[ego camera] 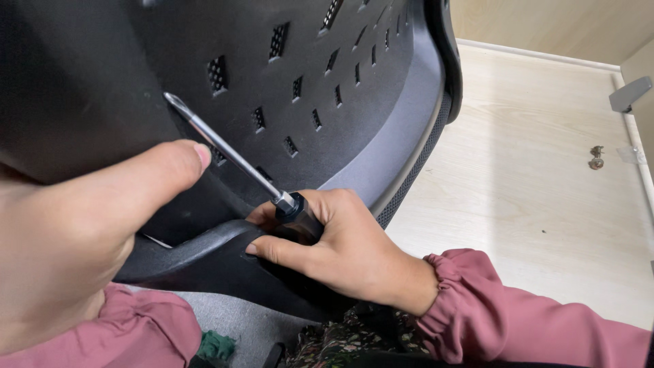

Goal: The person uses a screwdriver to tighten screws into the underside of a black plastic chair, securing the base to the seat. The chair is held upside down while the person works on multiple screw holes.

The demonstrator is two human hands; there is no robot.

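Head view: I see the right hand [347,245] wrapped around the dark handle of a long screwdriver with a bright steel shaft [225,148], fingers pressed together on the grip. The tip points up-left into the black moulded plastic chair shell with rows of rectangular vent slots [300,82], which lies tilted across the lap. The left hand [82,232] rests flat against the shell, fingers spread, pinching nothing. I judge the step to be driving or seating a fastener; the next move calls for steady axial pressure. A small metal screw [596,158] lies well apart on the pale wooden floor [531,191].
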